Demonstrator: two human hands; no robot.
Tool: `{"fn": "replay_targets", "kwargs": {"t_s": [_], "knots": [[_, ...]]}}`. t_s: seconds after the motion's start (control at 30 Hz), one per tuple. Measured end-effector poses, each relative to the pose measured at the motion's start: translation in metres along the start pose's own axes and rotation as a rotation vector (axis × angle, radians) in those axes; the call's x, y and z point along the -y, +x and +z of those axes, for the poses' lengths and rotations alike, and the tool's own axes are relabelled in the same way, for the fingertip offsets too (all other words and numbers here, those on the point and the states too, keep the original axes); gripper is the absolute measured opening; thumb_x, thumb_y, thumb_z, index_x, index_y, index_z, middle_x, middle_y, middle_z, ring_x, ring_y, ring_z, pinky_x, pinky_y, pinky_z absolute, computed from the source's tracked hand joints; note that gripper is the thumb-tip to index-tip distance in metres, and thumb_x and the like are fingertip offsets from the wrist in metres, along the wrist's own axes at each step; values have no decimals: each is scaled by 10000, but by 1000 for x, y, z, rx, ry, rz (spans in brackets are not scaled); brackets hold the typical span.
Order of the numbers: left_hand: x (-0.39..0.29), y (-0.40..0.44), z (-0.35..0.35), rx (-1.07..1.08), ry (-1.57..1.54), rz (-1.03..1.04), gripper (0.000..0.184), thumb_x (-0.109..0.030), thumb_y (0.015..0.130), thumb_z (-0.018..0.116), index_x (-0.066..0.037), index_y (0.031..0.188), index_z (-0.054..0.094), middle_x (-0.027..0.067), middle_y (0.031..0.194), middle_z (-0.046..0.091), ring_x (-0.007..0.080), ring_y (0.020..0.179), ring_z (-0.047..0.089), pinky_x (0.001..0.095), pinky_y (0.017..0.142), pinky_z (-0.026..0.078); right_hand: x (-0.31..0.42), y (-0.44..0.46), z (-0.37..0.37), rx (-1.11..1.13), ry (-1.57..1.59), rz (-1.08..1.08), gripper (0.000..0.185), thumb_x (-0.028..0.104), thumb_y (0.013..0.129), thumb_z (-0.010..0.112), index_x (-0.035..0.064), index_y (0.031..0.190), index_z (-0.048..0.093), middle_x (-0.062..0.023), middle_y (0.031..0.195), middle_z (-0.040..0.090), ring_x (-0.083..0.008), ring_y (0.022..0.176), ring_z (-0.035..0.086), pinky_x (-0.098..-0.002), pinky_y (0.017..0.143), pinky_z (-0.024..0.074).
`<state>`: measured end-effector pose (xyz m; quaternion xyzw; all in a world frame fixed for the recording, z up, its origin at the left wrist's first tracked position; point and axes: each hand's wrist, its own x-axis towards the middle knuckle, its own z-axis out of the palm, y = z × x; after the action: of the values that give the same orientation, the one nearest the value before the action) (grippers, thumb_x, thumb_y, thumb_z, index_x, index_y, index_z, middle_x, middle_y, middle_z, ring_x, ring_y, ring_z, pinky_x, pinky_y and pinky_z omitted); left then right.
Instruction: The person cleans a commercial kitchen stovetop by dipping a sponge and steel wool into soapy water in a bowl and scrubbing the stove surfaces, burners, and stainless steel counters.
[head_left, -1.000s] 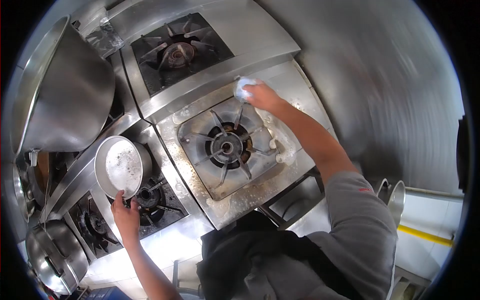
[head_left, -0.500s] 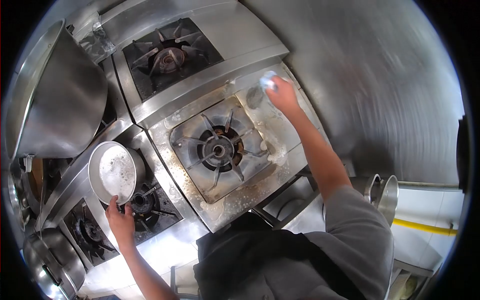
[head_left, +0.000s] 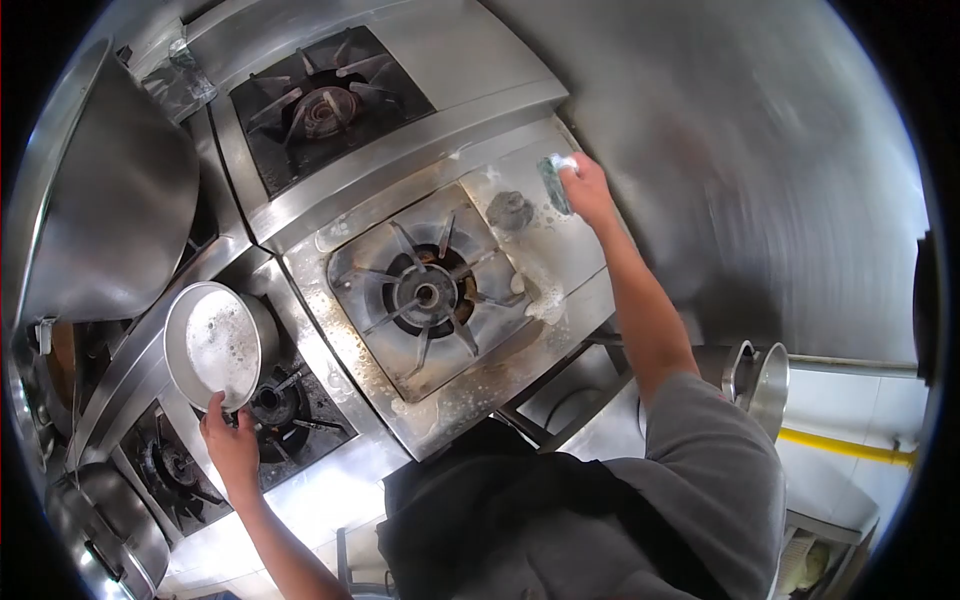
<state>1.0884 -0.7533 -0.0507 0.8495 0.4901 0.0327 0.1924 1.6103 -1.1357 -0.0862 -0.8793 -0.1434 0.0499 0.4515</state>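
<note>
My right hand (head_left: 586,190) is closed on a green scouring pad (head_left: 555,186) with something white at its top, over the wet, soapy steel stove top (head_left: 570,240). Left of it, a dark grey scrubber (head_left: 510,210) lies on the same surface. Below and left is a burner (head_left: 425,290) with a spoked grate. My left hand (head_left: 231,440) is at the near rim of a round metal pot (head_left: 264,335) of foamy water (head_left: 222,342), its thumb and fingers around the rim. The pot stands over a black burner (head_left: 275,405).
A very large steel pot (head_left: 120,200) fills the left side. Another burner (head_left: 325,110) is at the back. Steel pans (head_left: 110,525) stand at lower left, and metal pots (head_left: 765,390) at right near a yellow pipe (head_left: 845,447). A steel wall (head_left: 760,180) borders the right.
My right hand has moved right, away from the burner's back corner, and the dark scrubber now shows uncovered. My left hand stays at the pot's rim. The whole view has shifted slightly.
</note>
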Motion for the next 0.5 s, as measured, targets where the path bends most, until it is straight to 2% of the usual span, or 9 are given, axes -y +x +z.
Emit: {"fn": "replay_targets", "kwargs": {"t_s": [0.03,0.1,0.2,0.23,0.3,0.33,0.4,0.43,0.5], "knots": [[0,0,0,-4,2,-6,441,-143,863,707,-62,1273,565,260,1215,586,421,1161,541,463,968,451,17,-2,-6,-4,-3,0,192,181,862,600,27,968,641,-125,769,644,-191,672,587,-351,650,476],[2,2,0,-7,11,11,443,-139,862,705,-61,1275,565,257,1206,590,423,1160,542,463,968,450,45,-8,-2,44,-228,-207,182,149,844,602,30,976,642,-148,770,651,-248,685,617,-363,636,479],[3,2,-1,-5,20,26,448,-138,863,703,-63,1282,561,254,1201,592,422,1164,540,461,971,449,31,-18,47,327,-613,-598,241,187,792,649,128,1025,627,-148,782,670,-343,779,644,-493,885,442],[1,2,-2,6,22,22,451,-139,865,703,-66,1287,560,254,1200,593,420,1169,538,461,972,450,21,-30,60,329,-611,-595,241,187,792,649,128,1025,627,-148,782,670,-343,779,644,-493,885,442],[-1,2,-4,32,30,20,455,-141,866,702,-69,1292,558,255,1200,593,419,1173,536,460,973,451,3,-67,73,561,-841,-744,272,214,784,660,149,1044,612,-138,771,670,-328,769,643,-535,971,377],[-3,2,-4,12,23,9,457,-140,866,701,-72,1295,558,256,1203,591,418,1175,535,461,973,451,1,-67,74,567,-840,-739,272,214,784,660,149,1044,612,-138,771,670,-328,769,643,-535,971,377],[1,-1,-2,3,16,-9,459,-140,867,701,-75,1298,557,257,1207,590,417,1177,534,461,972,452,-3,-58,71,324,-692,-442,232,200,785,655,119,1002,628,-150,784,668,-339,768,639,-499,932,418],[5,1,-2,8,24,1,458,-140,868,699,-78,1299,557,257,1211,587,416,1178,535,461,973,452,-4,-54,64,326,-696,-431,232,200,785,655,119,1002,628,-150,784,668,-339,768,639,-499,932,418],[5,3,0,1,14,4,457,-140,869,698,-80,1300,558,257,1215,584,414,1179,536,460,974,451,4,-34,40,83,-269,-203,175,194,798,644,90,939,639,-166,823,669,-350,767,631,-463,898,446]]}}
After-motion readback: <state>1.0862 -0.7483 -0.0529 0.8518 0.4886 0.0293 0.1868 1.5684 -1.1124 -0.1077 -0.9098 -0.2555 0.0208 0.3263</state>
